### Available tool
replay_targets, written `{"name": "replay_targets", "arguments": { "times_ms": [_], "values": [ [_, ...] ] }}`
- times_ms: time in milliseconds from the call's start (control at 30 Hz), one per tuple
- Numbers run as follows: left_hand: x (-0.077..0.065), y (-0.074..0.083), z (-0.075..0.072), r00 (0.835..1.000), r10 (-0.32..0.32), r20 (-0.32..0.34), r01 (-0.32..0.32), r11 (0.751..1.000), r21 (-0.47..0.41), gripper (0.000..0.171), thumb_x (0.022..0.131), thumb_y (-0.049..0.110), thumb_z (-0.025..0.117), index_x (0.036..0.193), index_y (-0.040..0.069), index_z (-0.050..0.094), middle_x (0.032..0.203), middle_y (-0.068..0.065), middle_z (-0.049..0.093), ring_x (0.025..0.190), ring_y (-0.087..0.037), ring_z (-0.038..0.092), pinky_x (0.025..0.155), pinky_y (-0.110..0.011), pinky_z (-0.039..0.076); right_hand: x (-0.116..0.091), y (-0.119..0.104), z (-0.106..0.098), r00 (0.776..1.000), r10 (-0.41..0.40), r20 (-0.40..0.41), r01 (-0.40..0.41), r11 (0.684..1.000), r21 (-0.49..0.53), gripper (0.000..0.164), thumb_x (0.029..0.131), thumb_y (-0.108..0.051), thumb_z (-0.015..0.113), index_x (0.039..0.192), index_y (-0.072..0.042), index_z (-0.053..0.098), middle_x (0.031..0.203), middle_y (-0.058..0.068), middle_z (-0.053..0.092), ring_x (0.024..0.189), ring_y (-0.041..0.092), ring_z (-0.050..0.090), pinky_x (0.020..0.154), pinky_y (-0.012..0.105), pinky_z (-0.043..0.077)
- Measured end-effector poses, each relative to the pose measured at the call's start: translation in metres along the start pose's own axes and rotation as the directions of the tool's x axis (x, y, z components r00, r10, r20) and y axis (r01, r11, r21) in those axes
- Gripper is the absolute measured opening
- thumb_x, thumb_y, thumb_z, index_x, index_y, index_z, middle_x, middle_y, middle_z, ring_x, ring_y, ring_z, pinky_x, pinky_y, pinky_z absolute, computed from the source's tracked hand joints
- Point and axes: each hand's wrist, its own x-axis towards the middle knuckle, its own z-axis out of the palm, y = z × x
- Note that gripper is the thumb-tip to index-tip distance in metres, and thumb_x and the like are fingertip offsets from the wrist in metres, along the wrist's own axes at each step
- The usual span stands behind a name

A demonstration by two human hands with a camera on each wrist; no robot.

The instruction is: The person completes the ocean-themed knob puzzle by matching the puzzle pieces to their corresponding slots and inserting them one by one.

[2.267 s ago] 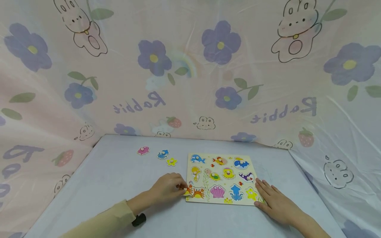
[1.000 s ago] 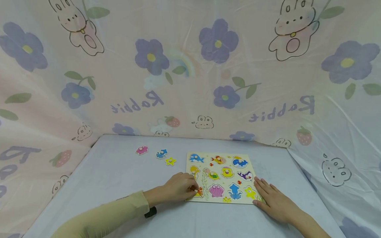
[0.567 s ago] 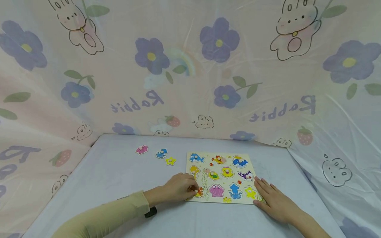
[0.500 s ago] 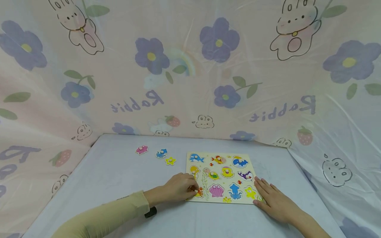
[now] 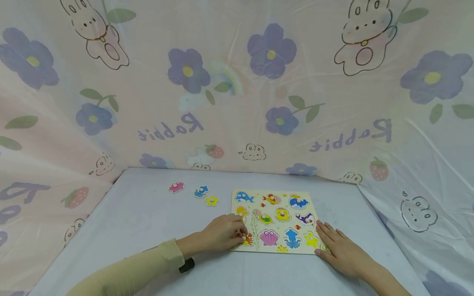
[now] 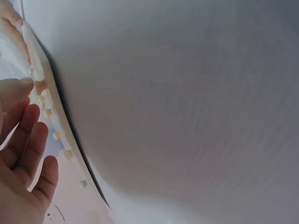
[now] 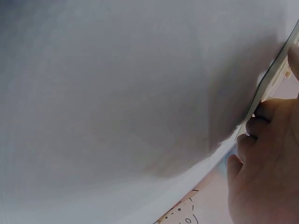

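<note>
In the head view my left hand point(image 5: 226, 232) pinches a crab puzzle piece point(image 5: 248, 240) at the near left corner of a cream peg puzzle board point(image 5: 255, 249). The thumb and fingers hide part of the crab. From the left wrist, the hand point(image 6: 23, 149) shows its thumb and index finger together by the board point(image 6: 58, 100), the other fingers loosely bent. My right hand point(image 5: 342, 251) lies flat with straight fingers on the board's right edge. In the right wrist view this hand point(image 7: 266, 149) has its fingertips along the board's side.
Loose on the white table point(image 5: 155, 222), left of the board, lie a pink shell piece point(image 5: 176, 187), a blue squid piece point(image 5: 201, 191) and a yellow star piece point(image 5: 212, 200). Several knobbed sea animals sit in the board. A printed curtain point(image 5: 229, 102) stands behind the table.
My left hand has moved right, bringing the crab piece from the board's left edge over the crab picture. Just now its fingers shifted slightly, showing more of the crab. The right hand has stayed put.
</note>
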Motion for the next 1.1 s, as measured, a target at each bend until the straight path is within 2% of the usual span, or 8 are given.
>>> {"name": "replay_targets", "arguments": {
  "times_ms": [133, 267, 367, 533, 633, 767, 900, 1100],
  "values": [
    [0.000, -0.002, -0.004, 1.000, -0.016, -0.027, 0.015, 1.000, -0.026, 0.014, 0.094, 0.025, 0.080, 0.107, 0.022, 0.077, 0.106, 0.015, 0.068, 0.099, -0.002, 0.059, 0.088, -0.023, 0.051, 0.001, 0.001, 0.001, 1.000, -0.002, -0.001, 0.002, 1.000, -0.006, 0.082, 0.100, -0.060, 0.057, 0.155, 0.000, 0.045, 0.165, 0.015, 0.037, 0.151, 0.042, 0.033, 0.118, 0.063, 0.029],
    [-0.001, -0.006, -0.010, 0.997, -0.050, -0.061, 0.046, 0.997, -0.059, 0.016, 0.093, 0.021, 0.080, 0.108, 0.020, 0.076, 0.105, 0.013, 0.068, 0.094, -0.006, 0.060, 0.082, -0.022, 0.051, 0.001, 0.001, 0.001, 1.000, -0.003, -0.005, 0.003, 1.000, -0.007, 0.082, 0.100, -0.060, 0.057, 0.155, 0.000, 0.045, 0.165, 0.015, 0.037, 0.151, 0.042, 0.034, 0.118, 0.062, 0.029],
    [-0.003, -0.010, -0.016, 0.992, -0.090, -0.091, 0.081, 0.993, -0.090, 0.017, 0.093, 0.020, 0.081, 0.109, 0.019, 0.076, 0.106, 0.012, 0.067, 0.093, -0.008, 0.060, 0.080, -0.022, 0.051, 0.001, 0.001, 0.001, 1.000, -0.007, -0.012, 0.007, 1.000, -0.007, 0.082, 0.100, -0.060, 0.058, 0.154, 0.000, 0.046, 0.165, 0.015, 0.037, 0.151, 0.041, 0.034, 0.118, 0.062, 0.030],
    [-0.006, -0.022, -0.026, 0.978, -0.114, -0.173, 0.095, 0.989, -0.112, 0.018, 0.092, 0.017, 0.082, 0.109, 0.017, 0.075, 0.107, 0.010, 0.068, 0.096, -0.012, 0.063, 0.082, -0.025, 0.054, 0.001, 0.002, 0.000, 1.000, -0.007, -0.012, 0.007, 1.000, -0.011, 0.082, 0.100, -0.060, 0.058, 0.155, 0.000, 0.045, 0.165, 0.014, 0.037, 0.151, 0.040, 0.033, 0.118, 0.062, 0.030],
    [-0.008, -0.033, -0.030, 0.965, -0.135, -0.226, 0.113, 0.988, -0.108, 0.018, 0.092, 0.015, 0.081, 0.108, 0.016, 0.075, 0.106, 0.009, 0.068, 0.096, -0.014, 0.064, 0.082, -0.027, 0.055, 0.001, 0.002, 0.001, 1.000, -0.004, -0.006, 0.004, 1.000, -0.012, 0.082, 0.100, -0.060, 0.057, 0.155, 0.000, 0.045, 0.166, 0.014, 0.036, 0.152, 0.040, 0.033, 0.118, 0.062, 0.030],
    [-0.010, -0.050, -0.036, 0.941, -0.202, -0.271, 0.176, 0.978, -0.116, 0.018, 0.092, 0.016, 0.082, 0.108, 0.016, 0.074, 0.105, 0.009, 0.068, 0.097, -0.016, 0.065, 0.082, -0.029, 0.056, 0.001, 0.003, 0.002, 1.000, -0.003, 0.000, 0.003, 1.000, -0.010, 0.082, 0.100, -0.061, 0.057, 0.155, 0.000, 0.045, 0.166, 0.014, 0.036, 0.152, 0.041, 0.033, 0.118, 0.062, 0.029],
    [-0.013, -0.069, -0.043, 0.916, -0.276, -0.292, 0.246, 0.960, -0.138, 0.018, 0.092, 0.015, 0.082, 0.108, 0.015, 0.075, 0.105, 0.008, 0.068, 0.096, -0.017, 0.066, 0.082, -0.032, 0.057, 0.001, 0.003, 0.003, 1.000, -0.006, 0.000, 0.006, 1.000, -0.011, 0.082, 0.100, -0.061, 0.057, 0.155, 0.000, 0.045, 0.165, 0.014, 0.036, 0.151, 0.040, 0.033, 0.118, 0.063, 0.029],
    [-0.022, -0.100, -0.053, 0.883, -0.334, -0.329, 0.305, 0.942, -0.138, 0.018, 0.092, 0.011, 0.081, 0.109, 0.010, 0.075, 0.106, 0.003, 0.069, 0.096, -0.023, 0.066, 0.076, -0.033, 0.054, 0.000, 0.002, 0.002, 1.000, -0.001, 0.005, 0.001, 1.000, -0.006, 0.082, 0.101, -0.061, 0.056, 0.155, 0.000, 0.045, 0.166, 0.015, 0.036, 0.152, 0.041, 0.032, 0.118, 0.062, 0.029]
  ]
}}
